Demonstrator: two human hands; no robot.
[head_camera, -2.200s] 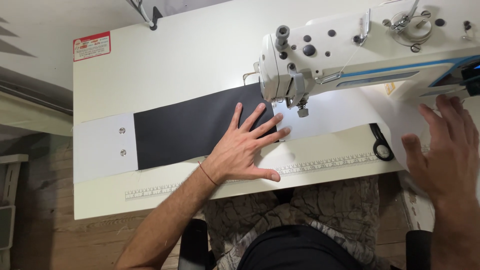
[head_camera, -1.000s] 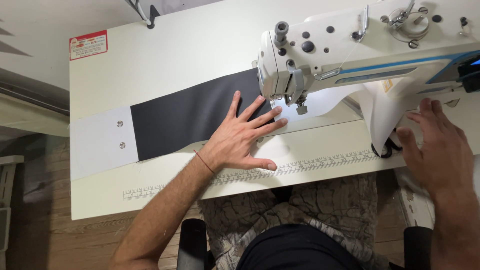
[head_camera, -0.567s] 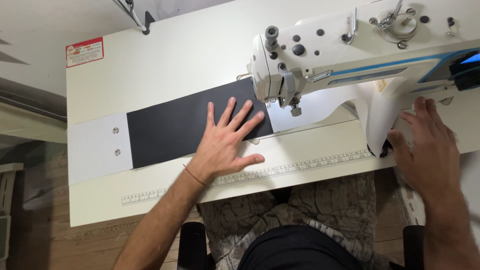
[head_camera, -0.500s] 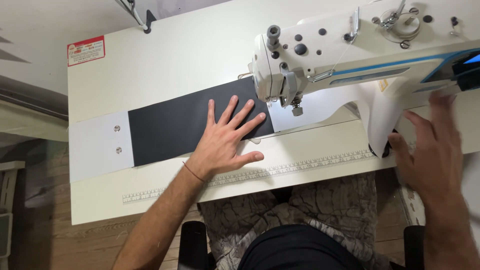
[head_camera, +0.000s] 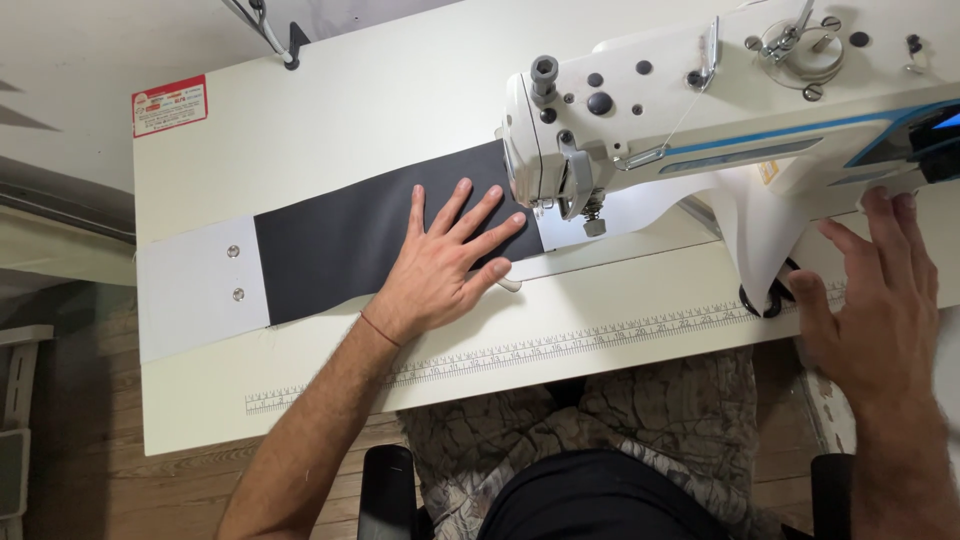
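We see the left hand (head_camera: 447, 268) lying flat, palm down, on a strip of dark grey fabric (head_camera: 345, 240) that runs across the white table (head_camera: 330, 110). Its fingers (head_camera: 470, 205) are spread wide and grip nothing; they point toward the head of the white industrial sewing machine (head_camera: 640, 90), with the fingertips just beside the presser foot (head_camera: 594, 224). The thumb reaches over the near edge of the fabric.

The dark fabric's left end meets a white panel (head_camera: 195, 290) that carries two small metal snaps (head_camera: 235, 273). On the right, the strip passes under the machine head, where white material (head_camera: 640, 215) continues behind the needle.

The right hand (head_camera: 880, 310) hovers at the right end of the table, just below the machine's body, fingers loosely spread and holding nothing; we cannot tell whether it touches the table. The dark handles of a pair of scissors (head_camera: 768, 298) sit close to its thumb.

A printed ruler strip (head_camera: 540, 350) runs along the table's near edge, and a red label (head_camera: 169, 104) sits at the far left corner.
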